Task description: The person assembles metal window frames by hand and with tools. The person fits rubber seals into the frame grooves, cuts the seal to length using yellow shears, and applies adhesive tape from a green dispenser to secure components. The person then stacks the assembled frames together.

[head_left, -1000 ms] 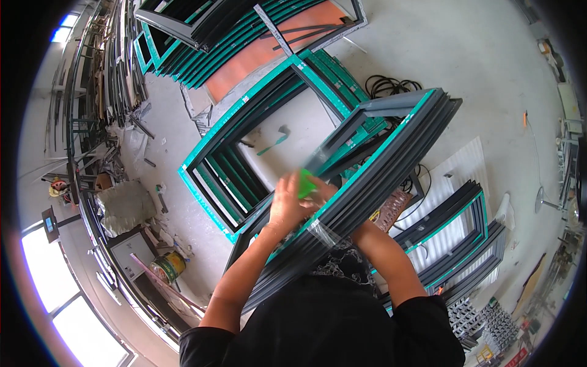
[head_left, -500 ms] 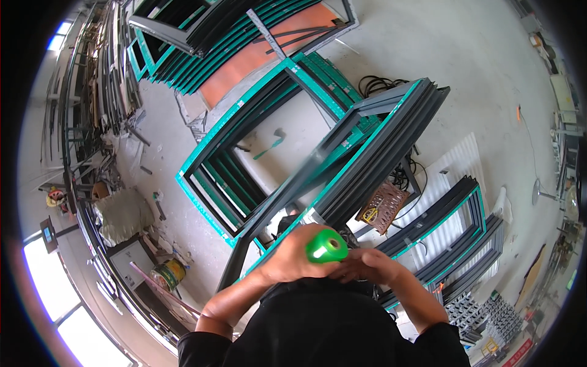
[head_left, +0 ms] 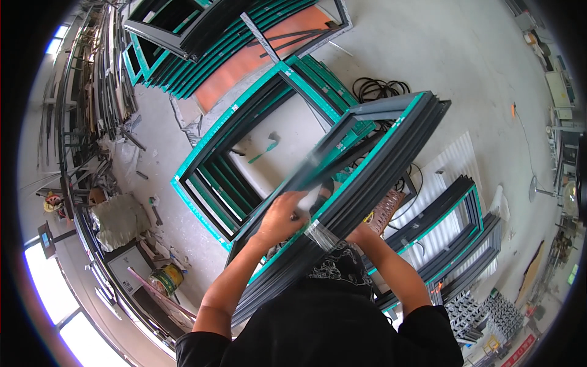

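Had left hand (head_left: pixel 281 218) and right hand (head_left: pixel 362 234) apart at window frames (head_left: pixel 379 171); could not tell grip. Worked above grey floor (head_left: pixel 440 67), with window (head_left: pixel 52 269) leftward.

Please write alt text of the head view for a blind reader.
A person's left hand and partly hidden right hand flank stacked dark window frames wrapped at one spot in clear plastic film; green-faced frames are beyond.

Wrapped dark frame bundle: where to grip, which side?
I'd grip the dark frame bundle by its upper long rails beside the clear wrap, one hand per side: they're packed into one long bar, and the left side looks open for fingers.
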The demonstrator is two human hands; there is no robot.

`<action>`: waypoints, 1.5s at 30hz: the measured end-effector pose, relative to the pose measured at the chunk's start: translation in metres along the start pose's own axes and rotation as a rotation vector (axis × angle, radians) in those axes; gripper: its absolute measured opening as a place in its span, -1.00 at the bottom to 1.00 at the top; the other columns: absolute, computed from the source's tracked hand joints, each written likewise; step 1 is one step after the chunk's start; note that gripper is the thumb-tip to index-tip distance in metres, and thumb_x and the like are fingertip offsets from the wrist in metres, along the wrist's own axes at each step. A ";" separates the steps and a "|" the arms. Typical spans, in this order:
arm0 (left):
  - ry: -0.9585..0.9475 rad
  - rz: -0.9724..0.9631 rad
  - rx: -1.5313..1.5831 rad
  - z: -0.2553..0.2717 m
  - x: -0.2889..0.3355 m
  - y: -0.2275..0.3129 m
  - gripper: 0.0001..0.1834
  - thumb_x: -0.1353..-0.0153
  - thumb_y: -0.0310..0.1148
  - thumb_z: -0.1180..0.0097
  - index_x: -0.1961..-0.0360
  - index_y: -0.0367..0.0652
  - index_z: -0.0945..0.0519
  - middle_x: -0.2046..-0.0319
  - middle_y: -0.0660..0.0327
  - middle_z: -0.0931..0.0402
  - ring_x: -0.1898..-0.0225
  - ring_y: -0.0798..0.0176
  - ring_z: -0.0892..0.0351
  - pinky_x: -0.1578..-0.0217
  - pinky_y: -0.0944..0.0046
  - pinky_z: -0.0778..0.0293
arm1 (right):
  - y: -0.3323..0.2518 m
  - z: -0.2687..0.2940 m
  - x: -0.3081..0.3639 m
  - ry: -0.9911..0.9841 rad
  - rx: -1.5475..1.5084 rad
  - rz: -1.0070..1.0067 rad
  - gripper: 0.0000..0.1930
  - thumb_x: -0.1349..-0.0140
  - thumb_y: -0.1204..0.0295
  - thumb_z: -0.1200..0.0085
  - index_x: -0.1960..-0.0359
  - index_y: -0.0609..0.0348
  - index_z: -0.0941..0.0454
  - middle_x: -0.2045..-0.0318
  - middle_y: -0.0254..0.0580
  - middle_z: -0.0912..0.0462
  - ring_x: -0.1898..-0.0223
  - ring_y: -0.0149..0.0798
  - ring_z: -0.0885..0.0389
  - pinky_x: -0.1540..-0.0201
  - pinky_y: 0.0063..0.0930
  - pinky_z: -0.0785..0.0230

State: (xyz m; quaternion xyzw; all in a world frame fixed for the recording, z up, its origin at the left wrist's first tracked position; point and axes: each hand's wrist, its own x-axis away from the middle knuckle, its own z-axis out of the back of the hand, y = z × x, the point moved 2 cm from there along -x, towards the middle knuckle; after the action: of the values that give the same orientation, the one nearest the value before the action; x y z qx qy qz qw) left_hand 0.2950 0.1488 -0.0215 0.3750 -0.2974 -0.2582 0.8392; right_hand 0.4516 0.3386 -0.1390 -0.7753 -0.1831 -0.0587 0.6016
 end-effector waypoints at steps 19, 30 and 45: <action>-0.245 0.143 0.224 0.031 0.040 0.149 -0.31 0.09 -0.23 -0.44 -0.06 -0.22 -0.43 0.17 -0.05 -0.58 0.08 -0.15 -0.59 0.05 0.06 -0.51 | -0.166 -0.029 0.087 0.089 -0.678 -0.558 -0.48 -0.31 0.11 -0.13 -0.11 0.29 -0.47 0.02 -0.09 -0.62 0.02 -0.19 -0.63 -0.05 -0.32 -0.51; -0.039 -0.144 -0.099 0.014 0.050 0.136 -0.30 -0.04 -0.26 -0.41 -0.18 -0.33 -0.43 -0.13 -0.10 -0.46 -0.07 -0.03 -0.52 -0.06 0.05 -0.44 | -0.102 -0.036 0.096 0.259 0.023 -0.437 -0.61 -0.12 0.18 -0.35 0.13 0.16 -0.61 0.29 -0.23 -0.67 0.22 -0.31 -0.62 0.10 -0.42 -0.46; 0.131 0.118 -0.669 0.016 0.006 0.079 0.19 0.11 -0.17 -0.46 -0.46 -0.22 0.01 -0.15 -0.11 -0.36 -0.13 -0.21 -0.44 -0.08 -0.05 -0.43 | -0.122 -0.075 -0.008 0.330 0.510 -0.051 -0.57 -0.06 0.01 -0.23 0.26 0.14 -0.62 0.37 -0.01 -0.64 0.29 0.08 -0.63 0.22 -0.09 -0.45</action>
State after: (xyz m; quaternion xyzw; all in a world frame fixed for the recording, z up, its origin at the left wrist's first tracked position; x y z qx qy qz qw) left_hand 0.3052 0.1835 0.0510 0.0768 -0.1628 -0.2676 0.9466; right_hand 0.4102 0.2911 -0.0099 -0.5745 -0.1112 -0.1509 0.7967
